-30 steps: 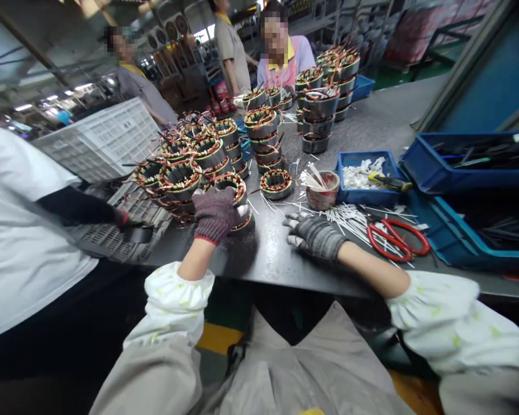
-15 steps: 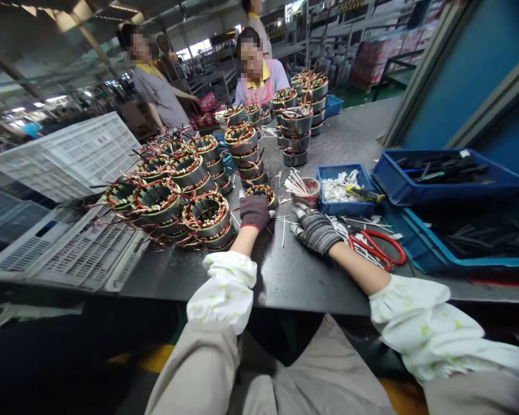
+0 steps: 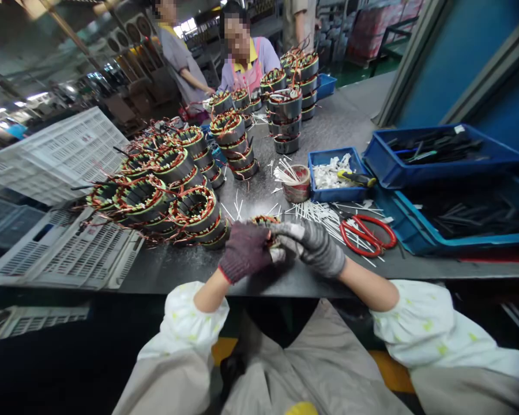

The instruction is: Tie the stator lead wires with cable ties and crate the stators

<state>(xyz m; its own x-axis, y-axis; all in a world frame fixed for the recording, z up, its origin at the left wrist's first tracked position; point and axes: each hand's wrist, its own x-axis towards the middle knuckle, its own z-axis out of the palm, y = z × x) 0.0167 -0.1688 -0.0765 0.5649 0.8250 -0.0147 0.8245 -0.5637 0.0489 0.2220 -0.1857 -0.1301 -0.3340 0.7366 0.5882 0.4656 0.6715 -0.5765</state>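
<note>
My left hand (image 3: 244, 252), in a dark maroon glove, and my right hand (image 3: 312, 245), in a grey striped glove, are both closed around one wound stator ring (image 3: 263, 221) near the table's front edge. Only the ring's far rim with copper and red wire shows between the gloves. Just to the left stands a pile of similar stators (image 3: 164, 181). White slivers (image 3: 320, 212) lie scattered behind my right hand.
Red-handled scissors (image 3: 365, 235) lie right of my hands. A small cup of sticks (image 3: 296, 183), a blue tray of white pieces (image 3: 331, 176) and larger blue bins (image 3: 441, 155) stand behind. White crates (image 3: 60, 248) sit left. Stator stacks (image 3: 285, 112) and other people work at the far end.
My left hand drew a single stator from the middle of the table toward the front edge. My right hand moved left and closed on it too. The view shifted.
</note>
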